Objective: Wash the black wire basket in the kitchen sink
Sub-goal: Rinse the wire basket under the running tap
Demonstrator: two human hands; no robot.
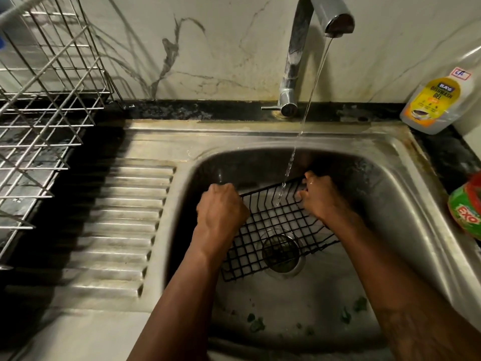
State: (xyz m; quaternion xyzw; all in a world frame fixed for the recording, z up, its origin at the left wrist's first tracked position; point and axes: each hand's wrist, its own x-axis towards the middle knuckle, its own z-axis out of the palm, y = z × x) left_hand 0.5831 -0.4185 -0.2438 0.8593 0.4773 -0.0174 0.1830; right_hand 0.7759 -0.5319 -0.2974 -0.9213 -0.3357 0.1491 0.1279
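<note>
While water runs, 2 hands grip basket.

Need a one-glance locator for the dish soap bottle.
Start at the steel sink; follow its back rim to the far right corner. The dishwash gel bottle stands there: clear plastic, yellow label, unlike the green-and-red Exo pack nearer the camera.

We see the black wire basket, a grid of thin dark wires with a raised rim, tilted inside the bowl of the steel kitchen sink. Its far edge is lifted toward the back wall, gripped by the left hand and the right hand. Its low near corner lies above the round drain. A thin stream of water falls on its upper part.
</note>
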